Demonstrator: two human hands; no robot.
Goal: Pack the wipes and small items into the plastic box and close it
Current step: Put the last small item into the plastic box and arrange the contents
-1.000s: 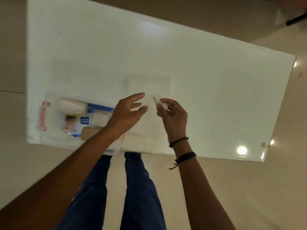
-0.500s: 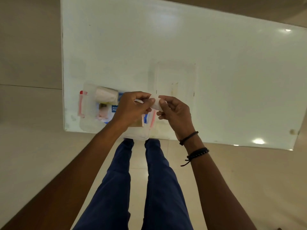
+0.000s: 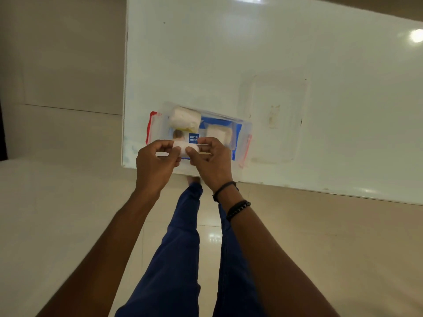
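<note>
A person stands at the near edge of a glossy white rectangular table (image 3: 274,53), seen from above, w/ both bare arms stretched fwd. On the table, close to its near-left corner, sits a clear rectangular plastic box (image 3: 243,131) w/ red clip latches at both short ends, lid off. Inside the box lies a blue-and-white flat pack of wipes (image 3: 219,124) bearing a blue "mee mee" label; on top of the pack rest two white rolled cloth bundles, a larger one (image 3: 184,116) at the far-left end of the box and a smaller one (image 3: 218,133) toward its right end.

Directly over the box's near edge, both hands pinch one small white soft item (image 3: 185,148) between them. The left hand (image 3: 155,165) grips the item's left end w/ thumb and fingers curled in; the right hand (image 3: 211,162) grips the right end the same way, fingers bent, thumb on the near side. The item is held just above the box, not yet laid in it; whether it touches the rim can't be told.

Just right of the box, flat on the table, lies a clear rectangular plastic lid (image 3: 278,115), near but apart from it. The right wrist wears two dark bracelets (image 3: 238,208). Below the table edge, blue trouser legs (image 3: 180,259) over a pale tiled floor (image 3: 332,236).
</note>
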